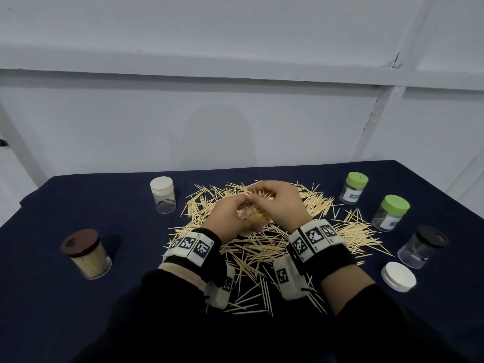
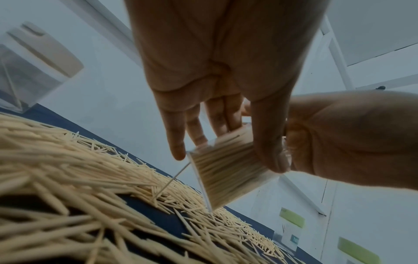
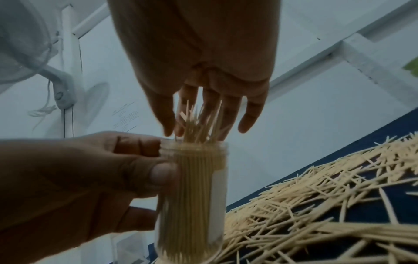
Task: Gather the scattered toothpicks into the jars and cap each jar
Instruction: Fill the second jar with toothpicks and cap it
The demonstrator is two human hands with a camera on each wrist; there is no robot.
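Loose toothpicks (image 1: 251,292) are lying nearest on the dark bench (image 1: 65,305), thinning out from the main heap toward the near edge. Just beyond them, at the centre of the heap, a clear jar (image 3: 192,196) is being held by the left hand (image 1: 230,218), thumb and fingers wrapped round its wall; it is being kept roughly upright, mouth up, already packed with toothpicks standing lengthwise. Directly above that mouth the right hand (image 1: 282,203) is being held, its fingertips (image 3: 167,125) pinching a small bundle of toothpicks (image 3: 199,125) whose long axis is running nearly in line with the jar's. The bundle's lower ends are already reaching the rim, so the coming push is judged to go straight down along the jar's axis. Its likely cap, a white lid (image 1: 398,276), is lying well apart to the near right, nearer the right hand.
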